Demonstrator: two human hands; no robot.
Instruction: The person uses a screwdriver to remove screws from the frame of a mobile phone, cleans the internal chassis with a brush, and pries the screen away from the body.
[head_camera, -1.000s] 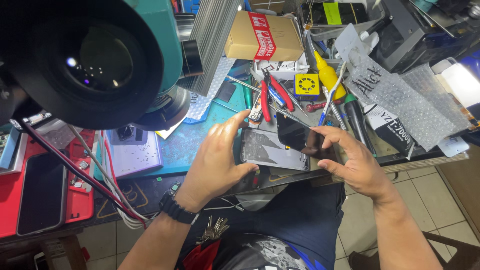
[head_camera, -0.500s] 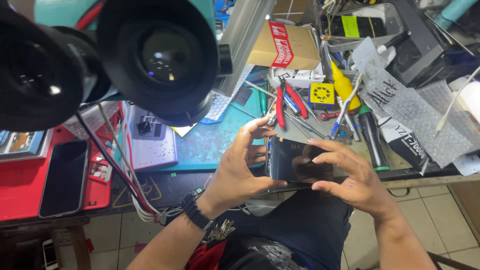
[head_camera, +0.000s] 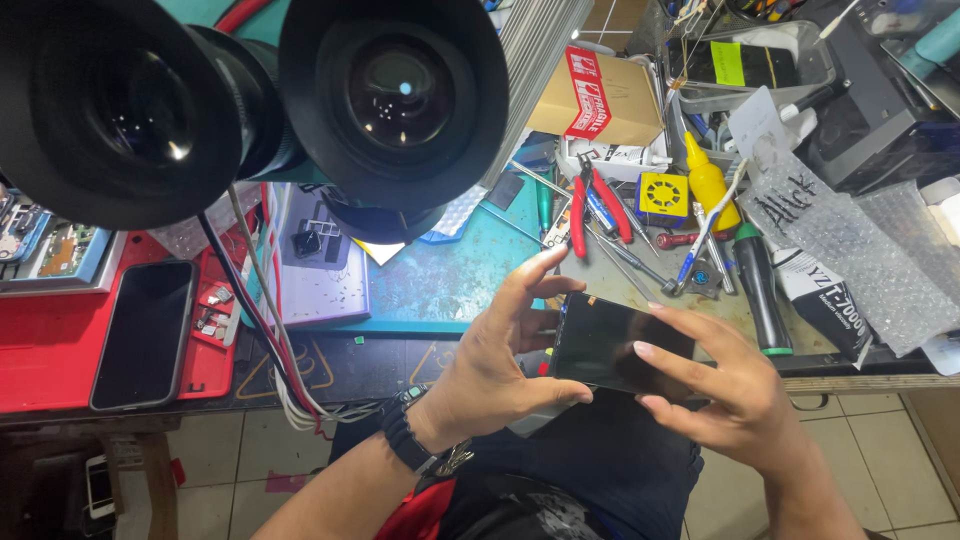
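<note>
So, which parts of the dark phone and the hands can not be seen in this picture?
- Phone: right end hidden by right hand fingers; underside faces away, head view.
- Left hand: palm turned away.
- Right forearm: cut by bottom edge.
- Small parts on red tray: too small.

A phone repair workshop; microscope eyepieces (head_camera: 395, 95) loom above the mat, red-handled pliers (head_camera: 600, 200) and circuit boards (head_camera: 60, 250) lie around them.

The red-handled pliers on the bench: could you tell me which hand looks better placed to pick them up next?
Probably the left hand: its raised fingertips sit just below the red-handled pliers. The right hand lies lower, its fingers across the dark phone that both hands hold.
</note>
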